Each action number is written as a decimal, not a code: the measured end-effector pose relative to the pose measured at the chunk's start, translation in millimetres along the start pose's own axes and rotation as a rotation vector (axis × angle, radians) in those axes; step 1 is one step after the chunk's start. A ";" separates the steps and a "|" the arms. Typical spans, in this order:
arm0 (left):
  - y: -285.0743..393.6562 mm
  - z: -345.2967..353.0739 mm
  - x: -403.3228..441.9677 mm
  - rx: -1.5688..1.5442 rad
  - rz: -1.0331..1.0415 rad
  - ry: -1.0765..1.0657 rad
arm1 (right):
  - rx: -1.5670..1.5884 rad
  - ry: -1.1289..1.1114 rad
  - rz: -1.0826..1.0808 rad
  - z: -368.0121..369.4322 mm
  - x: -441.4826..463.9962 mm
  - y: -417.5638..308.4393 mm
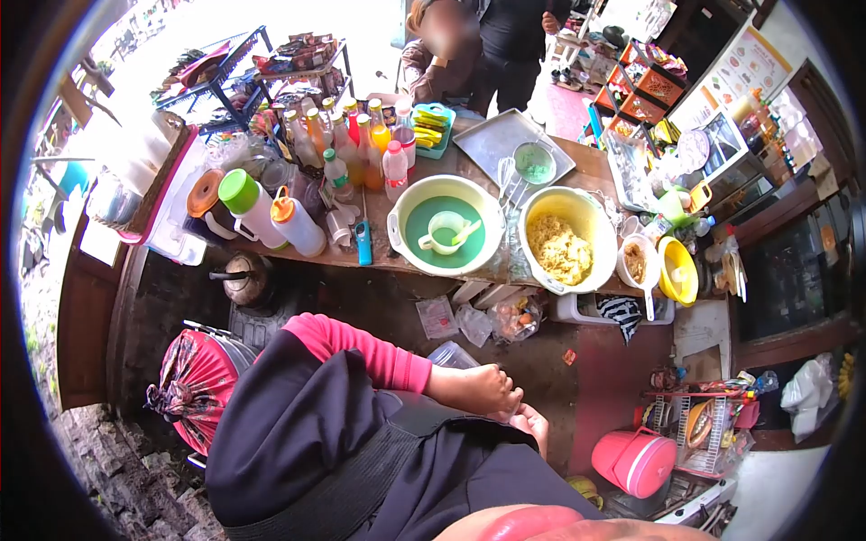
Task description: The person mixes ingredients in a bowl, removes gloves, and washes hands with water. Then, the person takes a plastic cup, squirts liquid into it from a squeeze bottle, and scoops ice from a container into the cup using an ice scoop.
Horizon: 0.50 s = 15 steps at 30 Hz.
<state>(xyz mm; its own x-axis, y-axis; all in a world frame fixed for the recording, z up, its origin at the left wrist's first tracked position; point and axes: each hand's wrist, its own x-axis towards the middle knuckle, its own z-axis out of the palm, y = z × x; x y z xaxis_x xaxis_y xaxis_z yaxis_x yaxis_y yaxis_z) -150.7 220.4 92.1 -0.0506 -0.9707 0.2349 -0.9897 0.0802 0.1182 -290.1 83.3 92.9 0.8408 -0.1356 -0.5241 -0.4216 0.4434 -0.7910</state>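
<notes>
In front of my lap my two hands are close together. My left hand (pixel 475 390), coming out of a pink sleeve, is closed with the fingers curled; whatever it may hold is hidden. Just beyond its fingertips is my right hand (pixel 532 426), partly covered by dark cloth, its visible fingers bent inward. A clear plastic container (pixel 453 355) shows beside my left wrist. On the table ahead, apart from both hands, stand a white basin of green liquid (pixel 398 229) with a cup in it and a tub (pixel 590 204) of yellowish food.
Bottles (pixel 397 171), a green-lidded jug (pixel 256 216) and a metal tray (pixel 487 140) crowd the wooden table. A yellow bowl (pixel 678 270) sits at its right end. A pink cooler (pixel 634 462) stands on the floor at right. Two people (pixel 514 54) are beyond the table.
</notes>
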 end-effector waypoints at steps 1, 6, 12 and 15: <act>-0.2 -0.1 0.3 0.001 0.000 0.001 | -0.001 0.000 -0.001 -0.9 2.5 3.6; 1.5 7.6 0.4 -0.052 -0.033 0.071 | -0.007 0.068 -0.005 4.0 0.7 4.1; 8.5 1.4 -1.4 -0.013 -0.094 -0.105 | -0.058 0.157 0.011 19.7 -8.6 -2.8; 10.7 12.9 -6.5 0.018 -0.101 -0.034 | -0.099 0.218 0.034 10.0 -4.3 11.2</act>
<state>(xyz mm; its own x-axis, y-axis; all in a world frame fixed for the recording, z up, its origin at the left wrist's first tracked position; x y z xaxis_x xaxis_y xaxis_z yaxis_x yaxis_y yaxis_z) -162.6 224.6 79.4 0.0449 -0.9807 0.1903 -0.9923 -0.0218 0.1221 -295.0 97.7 89.4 0.7367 -0.3151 -0.5984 -0.4890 0.3630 -0.7932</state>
